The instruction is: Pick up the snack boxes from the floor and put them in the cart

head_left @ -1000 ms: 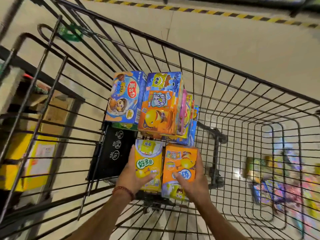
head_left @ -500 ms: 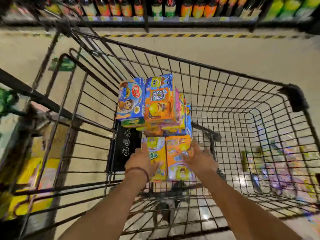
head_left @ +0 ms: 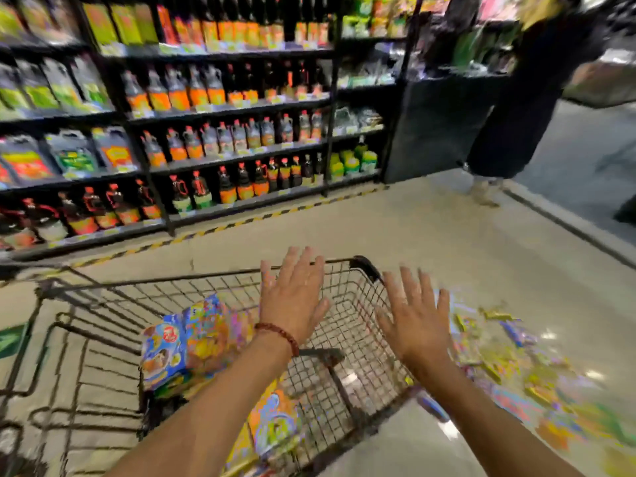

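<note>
The black wire cart (head_left: 358,339) stands in front of me, its far corner near the frame's middle. Blue, yellow and orange snack boxes (head_left: 192,339) are stacked inside it at the left, and an orange box (head_left: 275,418) lies lower down under my left forearm. My left hand (head_left: 292,297), with a red bead bracelet, hovers above the cart with fingers spread and holds nothing. My right hand (head_left: 413,315) is likewise spread and empty over the cart's right side. Several more snack boxes (head_left: 509,366) lie scattered on the floor to the right, blurred.
Dark store shelves (head_left: 220,108) full of bottles and jugs run across the far side behind a yellow-black floor stripe (head_left: 223,225). A person in dark clothes (head_left: 516,108) stands at the upper right. Pale floor lies beyond the cart.
Both hands let go of the yellow and orange boxes in the cart and lifted up, fingers spread. The view swung up and to the right, towards the shelves and the floor boxes.
</note>
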